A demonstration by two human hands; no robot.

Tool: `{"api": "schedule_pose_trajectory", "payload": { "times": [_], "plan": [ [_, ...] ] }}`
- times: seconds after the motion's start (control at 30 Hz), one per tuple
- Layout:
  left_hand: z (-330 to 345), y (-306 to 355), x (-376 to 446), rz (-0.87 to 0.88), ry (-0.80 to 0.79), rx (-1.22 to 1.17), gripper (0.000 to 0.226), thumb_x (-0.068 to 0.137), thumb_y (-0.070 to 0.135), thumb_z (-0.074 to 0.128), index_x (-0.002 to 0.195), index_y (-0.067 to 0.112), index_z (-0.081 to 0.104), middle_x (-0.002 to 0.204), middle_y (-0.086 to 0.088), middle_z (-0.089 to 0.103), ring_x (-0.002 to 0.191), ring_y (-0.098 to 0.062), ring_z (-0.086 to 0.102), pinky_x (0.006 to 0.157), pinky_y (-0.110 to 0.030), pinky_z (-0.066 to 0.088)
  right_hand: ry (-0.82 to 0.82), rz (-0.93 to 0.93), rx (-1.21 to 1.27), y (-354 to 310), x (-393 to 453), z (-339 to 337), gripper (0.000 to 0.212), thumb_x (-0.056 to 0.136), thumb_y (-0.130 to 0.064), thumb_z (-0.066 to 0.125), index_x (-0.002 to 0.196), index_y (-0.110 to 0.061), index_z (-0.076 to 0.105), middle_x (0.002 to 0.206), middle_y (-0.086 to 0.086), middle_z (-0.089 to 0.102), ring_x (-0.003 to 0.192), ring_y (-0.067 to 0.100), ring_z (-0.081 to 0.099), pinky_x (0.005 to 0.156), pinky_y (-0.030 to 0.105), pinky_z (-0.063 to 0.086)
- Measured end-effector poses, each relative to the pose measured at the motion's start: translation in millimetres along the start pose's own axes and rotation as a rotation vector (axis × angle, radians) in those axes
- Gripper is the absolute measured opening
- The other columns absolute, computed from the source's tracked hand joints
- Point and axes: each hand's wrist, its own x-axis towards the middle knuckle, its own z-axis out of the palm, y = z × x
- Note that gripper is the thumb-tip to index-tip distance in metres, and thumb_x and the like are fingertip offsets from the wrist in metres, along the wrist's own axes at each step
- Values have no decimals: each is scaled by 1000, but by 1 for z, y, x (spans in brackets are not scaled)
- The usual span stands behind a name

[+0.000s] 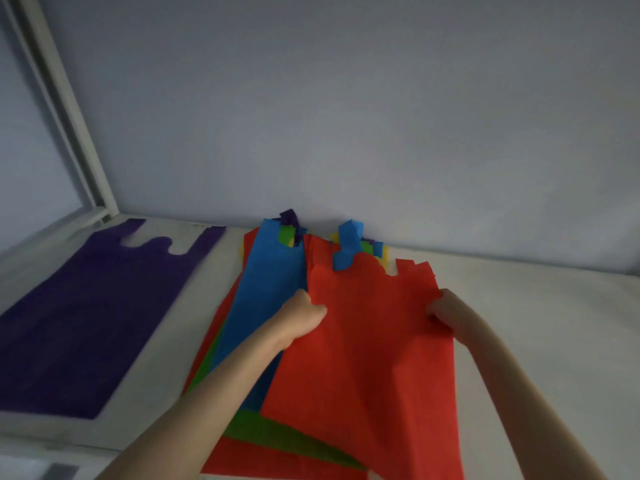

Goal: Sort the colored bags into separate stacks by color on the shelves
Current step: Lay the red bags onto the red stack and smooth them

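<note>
1. fingers of the left hand (pixel 304 315) pinch the red bag (pixel 367 358) at its left edge; those of the right hand (pixel 441 311) curl round its right edge, likely to lift it flat.
2. red bag sits on top of the mixed pile (pixel 263 306), skewed toward the right, near the middle of the shelf (pixel 536 323).
3. under it lie blue, green and more red bags, handles toward the back wall (pixel 346 116).
4. purple bag (pixel 86 323) lies alone at the shelf's left end, apparently starting its own stack.
</note>
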Motion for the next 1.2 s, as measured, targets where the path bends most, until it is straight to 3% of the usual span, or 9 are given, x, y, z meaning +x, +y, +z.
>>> {"api": "schedule_pose_trajectory", "payload": {
  "times": [0.17, 0.33, 0.43, 0.5, 0.6, 0.67, 0.8, 1.07, 1.2],
  "plan": [
    [50, 79, 1, 107, 8, -133, 27, 90, 15, 45, 113, 4, 51, 111, -18, 61, 96, -26, 59, 80, -32, 46, -6, 8, -37, -2, 12, -91, 24, 83, 8, 45, 63, -3, 49, 59, 12, 44, 51, 21, 38, 47, 23, 34],
    [102, 126, 3, 238, 81, -243, 46, 92, 14, 42, 138, 13, 36, 91, -7, 57, 69, -20, 54, 63, -27, 42, 206, -226, 265, 9, 22, -165, 24, 84, 10, 45, 94, -11, 50, 59, 6, 50, 49, 17, 45, 35, 15, 38],
    [145, 107, 10, 136, 11, -106, 56, 91, 15, 43, 145, 14, 27, 123, -10, 60, 94, -28, 63, 78, -34, 50, 131, -83, 221, 71, 41, -170, 28, 82, 15, 41, 70, -6, 54, 29, 2, 53, 24, 4, 48, 28, 10, 34],
    [173, 90, 13, 22, -66, 38, 55, 93, 15, 43, 144, 6, 25, 133, -14, 53, 112, -31, 59, 85, -34, 49, 76, 39, 112, 112, 52, -166, 24, 82, 16, 44, 68, 0, 55, 25, 2, 50, 22, 6, 47, 26, 9, 30],
    [200, 77, 17, -73, -118, 122, 50, 94, 14, 42, 141, 2, 28, 137, -19, 49, 122, -31, 54, 97, -35, 46, 92, 124, 19, 147, 65, -162, 18, 82, 14, 49, 69, 3, 51, 53, 11, 50, 47, 21, 45, 42, 22, 36],
    [209, 76, 20, -93, -121, 161, 54, 95, 12, 39, 145, 1, 20, 139, -20, 48, 124, -32, 52, 100, -37, 45, 119, 136, -4, 154, 70, -161, 10, 81, 11, 51, 90, 10, 53, 71, 18, 55, 59, 25, 49, 55, 30, 37],
    [219, 79, 25, -83, -108, 189, 59, 96, 11, 39, 148, 2, 14, 139, -20, 48, 124, -33, 53, 101, -38, 46, 182, 130, -125, 154, 79, -161, 54, 82, 3, 54, 133, 6, 37, 119, 33, 56, 106, 43, 57, 75, 35, 40],
    [223, 77, 21, -12, -43, 317, 47, 96, 15, 46, 138, 4, 30, 134, -16, 47, 121, -31, 53, 100, -41, 47, 187, 124, -461, 150, 78, -160, 55, 87, -19, 55, 135, -1, 35, 131, 31, 47, 125, 41, 43, 101, 40, 38],
    [220, 70, 19, 34, -17, 342, 56, 97, 20, 47, 145, 4, 22, 138, -17, 45, 123, -31, 52, 101, -40, 47, 202, 160, -559, 152, 78, -157, 57, 89, -36, 55, 134, -4, 39, 134, 25, 46, 129, 38, 39, 103, 43, 37]
  ]
}}
